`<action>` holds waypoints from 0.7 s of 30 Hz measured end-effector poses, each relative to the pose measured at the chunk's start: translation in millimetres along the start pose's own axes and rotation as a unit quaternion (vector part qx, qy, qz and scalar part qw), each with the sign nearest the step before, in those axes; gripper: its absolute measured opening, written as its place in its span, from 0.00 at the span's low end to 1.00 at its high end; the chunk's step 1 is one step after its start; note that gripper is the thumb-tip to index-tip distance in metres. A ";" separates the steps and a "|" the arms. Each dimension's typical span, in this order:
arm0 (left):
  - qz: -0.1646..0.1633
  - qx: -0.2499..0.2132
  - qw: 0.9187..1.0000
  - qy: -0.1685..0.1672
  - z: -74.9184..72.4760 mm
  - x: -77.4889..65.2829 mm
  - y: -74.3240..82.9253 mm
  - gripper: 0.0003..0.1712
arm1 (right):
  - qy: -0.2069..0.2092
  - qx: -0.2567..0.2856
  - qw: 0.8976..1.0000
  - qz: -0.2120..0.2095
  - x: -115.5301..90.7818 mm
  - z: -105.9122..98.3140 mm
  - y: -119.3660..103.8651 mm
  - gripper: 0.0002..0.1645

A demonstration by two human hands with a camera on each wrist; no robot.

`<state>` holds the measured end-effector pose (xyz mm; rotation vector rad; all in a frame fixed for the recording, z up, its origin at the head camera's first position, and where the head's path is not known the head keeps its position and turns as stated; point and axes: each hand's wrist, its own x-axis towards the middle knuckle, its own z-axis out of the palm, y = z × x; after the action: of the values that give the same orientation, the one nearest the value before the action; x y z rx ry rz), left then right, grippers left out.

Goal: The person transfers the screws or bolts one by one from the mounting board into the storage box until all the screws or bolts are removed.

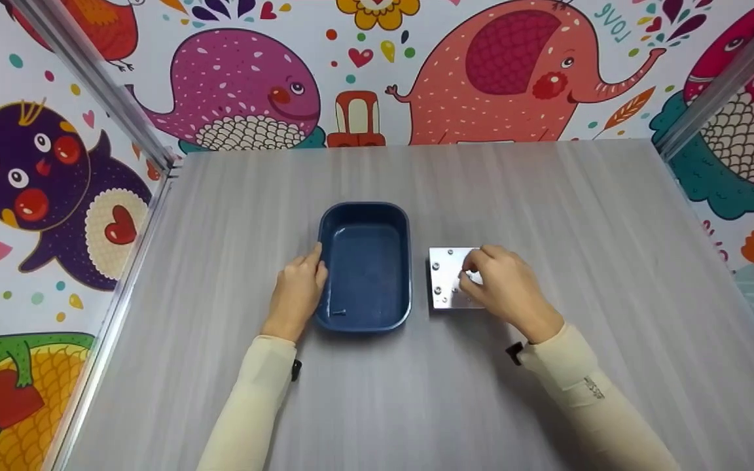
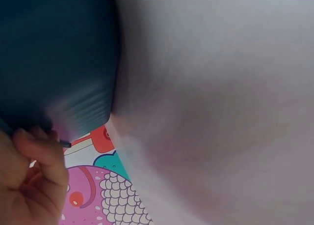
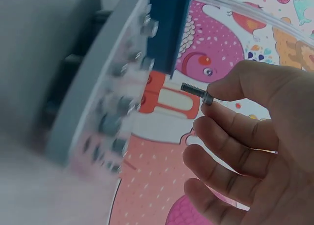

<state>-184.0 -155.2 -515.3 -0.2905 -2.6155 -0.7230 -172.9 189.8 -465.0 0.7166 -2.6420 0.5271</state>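
Note:
My left hand grips the left rim of a deep blue plastic tray, its fingers curled against the side wall; the left wrist view shows that hand at the tray's outer wall. One small screw lies inside, in the near left corner. Over a square metal plate to the right, my right hand is held. In the right wrist view, its thumb and forefinger pinch a small cap-head screw by the head, apart from the plate. Several screws stand up from the plate.
Both things stand on a grey wood-grain table. Printed cartoon panels enclose the back and sides, with metal frame posts at the corners. The plate sits slightly raised on dark supports.

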 end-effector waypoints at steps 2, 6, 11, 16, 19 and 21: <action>0.001 0.003 1.000 0.002 0.4 -0.1 0.2 0.19 | 0.002 0.005 1.000 -0.010 7.4 2.5 -5.3 0.04; -0.002 0.004 1.000 0.003 1.0 0.0 0.8 0.20 | 0.002 0.012 1.000 -0.027 22.5 9.0 -17.3 0.04; -0.002 0.004 1.000 0.001 1.6 -0.3 1.2 0.20 | 0.001 0.024 0.998 -0.057 39.5 17.7 -33.2 0.04; 0.001 0.001 1.000 0.003 1.2 -1.1 1.7 0.20 | -0.004 0.028 0.997 -0.073 49.3 25.4 -46.7 0.04; 0.002 -0.001 1.000 0.004 0.5 -1.3 1.9 0.20 | -0.011 0.030 0.997 -0.075 52.3 28.6 -51.7 0.04; 0.000 -0.003 1.000 0.003 0.2 -1.1 1.4 0.20 | -0.013 0.034 0.996 -0.077 53.9 30.1 -53.6 0.04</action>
<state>-182.7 -154.0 -515.3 -0.2903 -2.6069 -0.7298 -194.8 111.7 -454.5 0.9441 -2.5760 0.5693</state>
